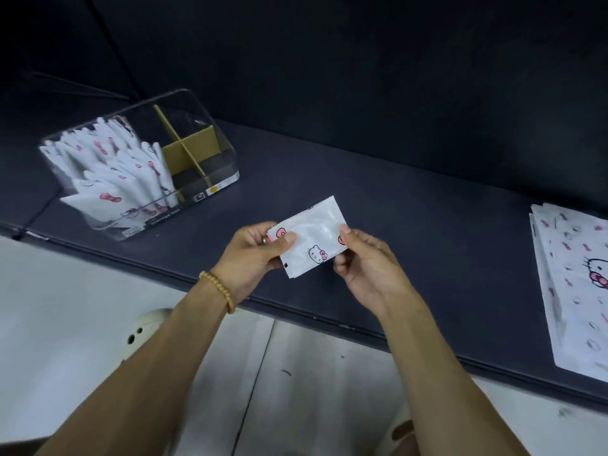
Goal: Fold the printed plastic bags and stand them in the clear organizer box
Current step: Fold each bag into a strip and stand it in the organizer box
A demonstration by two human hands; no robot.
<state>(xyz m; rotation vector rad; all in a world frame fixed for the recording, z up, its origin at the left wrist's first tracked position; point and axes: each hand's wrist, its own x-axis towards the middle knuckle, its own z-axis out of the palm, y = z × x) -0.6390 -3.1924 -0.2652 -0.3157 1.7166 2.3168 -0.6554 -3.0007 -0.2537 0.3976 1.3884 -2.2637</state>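
Our left hand and right hand are pinching opposite ends of a folded bag, holding it above the table's front edge. We are judging folding finished; next we are carrying it to the clear organizer box near the left end, standing it beside the filed bags.

The folded bag is glossy white plastic — light glints off it. The organizer box is clear, shiny plastic with matt cardboard dividers — the tabletop looks dark and matt.
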